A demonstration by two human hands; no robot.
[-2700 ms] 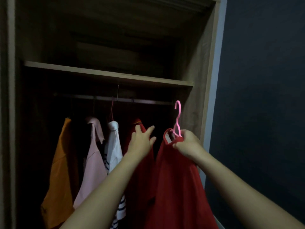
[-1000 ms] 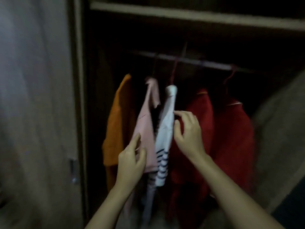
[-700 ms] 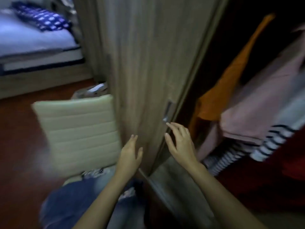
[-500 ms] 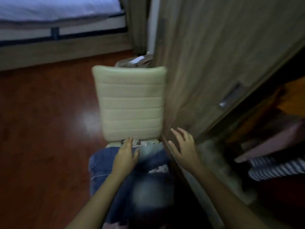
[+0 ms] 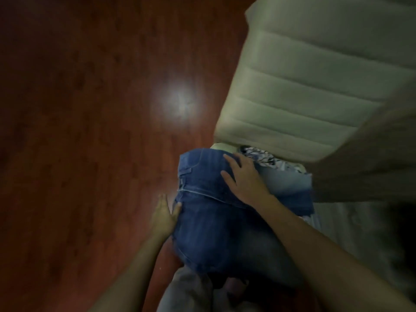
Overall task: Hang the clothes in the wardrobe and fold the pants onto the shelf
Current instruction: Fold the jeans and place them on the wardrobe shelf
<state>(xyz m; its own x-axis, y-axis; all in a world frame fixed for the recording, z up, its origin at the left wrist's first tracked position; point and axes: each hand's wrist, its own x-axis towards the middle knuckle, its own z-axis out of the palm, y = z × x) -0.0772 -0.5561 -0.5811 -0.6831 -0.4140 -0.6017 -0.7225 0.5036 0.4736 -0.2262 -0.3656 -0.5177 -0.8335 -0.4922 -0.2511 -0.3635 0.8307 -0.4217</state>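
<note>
Right hand (image 5: 244, 177) lies flat on the jeans (image 5: 209, 221), fingers spread, gripping nothing. Left hand (image 5: 165, 213) is open, its thumb touching the jeans' 9 o'clock edge. The jeans lie heaped on the chair (image 5: 304, 86), backrest at 1 o'clock. Patterned cloth (image 5: 261, 155) lies at their 12 o'clock, wood floor (image 5: 90, 131) at 9 o'clock.

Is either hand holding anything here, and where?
Nothing is gripped: right hand lies flat atop the jeans; left hand touches their left edge, fingers straight.

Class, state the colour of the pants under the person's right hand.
The pants are blue denim; the head view shows them best.
</note>
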